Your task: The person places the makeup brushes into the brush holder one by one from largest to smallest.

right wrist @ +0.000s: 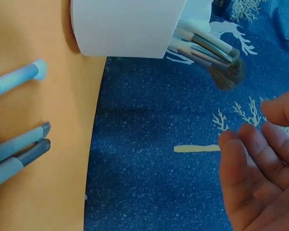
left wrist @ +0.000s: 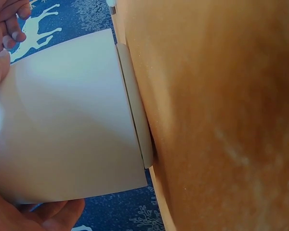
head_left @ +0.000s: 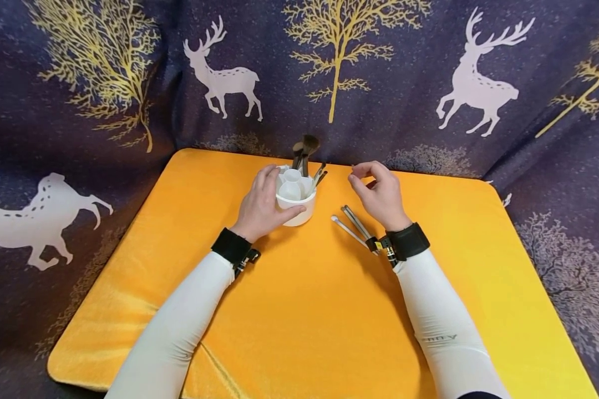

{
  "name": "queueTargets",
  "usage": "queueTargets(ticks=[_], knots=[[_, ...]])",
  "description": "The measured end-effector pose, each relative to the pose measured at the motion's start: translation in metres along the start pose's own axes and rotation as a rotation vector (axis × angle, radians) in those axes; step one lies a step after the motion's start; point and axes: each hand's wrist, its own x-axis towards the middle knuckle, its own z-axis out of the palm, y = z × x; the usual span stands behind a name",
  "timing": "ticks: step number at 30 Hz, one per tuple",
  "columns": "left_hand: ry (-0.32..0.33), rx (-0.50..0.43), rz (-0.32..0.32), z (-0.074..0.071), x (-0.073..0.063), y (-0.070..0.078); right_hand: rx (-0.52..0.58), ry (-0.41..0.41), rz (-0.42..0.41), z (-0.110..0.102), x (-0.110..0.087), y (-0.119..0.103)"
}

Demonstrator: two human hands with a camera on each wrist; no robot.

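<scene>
A white round brush holder [head_left: 298, 213] with tube-like compartments stands toward the back of the table. My left hand [head_left: 262, 206] grips it from the left, thumb across the front and fingers along the far side; its white wall [left wrist: 72, 125] fills much of the left wrist view. Makeup brushes stand in it, with large dark bristle heads [head_left: 309, 145] at the back and thinner brushes [head_left: 320, 174] leaning out on the right. My right hand [head_left: 379, 191] hovers to the right of the holder, fingers loosely bent, nothing between them.
Three slim brushes lie on the table below my right hand: one with a pale tip [right wrist: 19, 79] and a dark-tipped pair [right wrist: 21, 156]. An orange cloth [head_left: 299, 310] covers the table. Behind it hangs a dark blue curtain [head_left: 379, 111] with deer and trees.
</scene>
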Motion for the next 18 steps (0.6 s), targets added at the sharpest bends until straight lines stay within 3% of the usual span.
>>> queueTargets(ticks=[8, 18], knots=[[-0.001, 0.005, 0.002, -0.001, -0.002, -0.001, -0.037, -0.030, 0.030, -0.002, 0.001, 0.004], [-0.008, 0.008, -0.001, -0.002, -0.001, 0.000, -0.153, -0.174, 0.089, -0.011, 0.003, 0.010]])
